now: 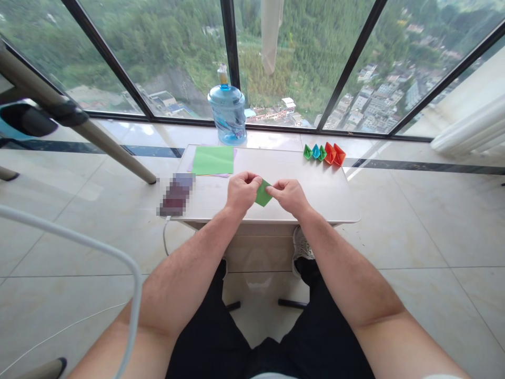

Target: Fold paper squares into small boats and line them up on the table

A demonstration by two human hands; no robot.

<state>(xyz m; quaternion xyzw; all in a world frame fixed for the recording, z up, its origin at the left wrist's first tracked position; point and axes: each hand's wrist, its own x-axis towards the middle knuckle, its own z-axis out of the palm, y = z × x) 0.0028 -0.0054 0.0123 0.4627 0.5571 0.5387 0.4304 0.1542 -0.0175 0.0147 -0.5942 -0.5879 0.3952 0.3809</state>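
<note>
No text, number or sign can be read. Water bottle [228, 113]: dark markings stand on the lower right part of the blue wall; they are too small and blurred to tell as characters. Window frame [351, 134]: a small mark sits on the bottom rail, to the right of the bottle; its content cannot be made out. Phone [177, 195]: coarse pixel blocks cover the surface; any display content is illegible.

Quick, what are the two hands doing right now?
Left hand: closed, pinching the small folded green paper by its left side.
Right hand: closed, pinching the same paper by its right side.
</note>
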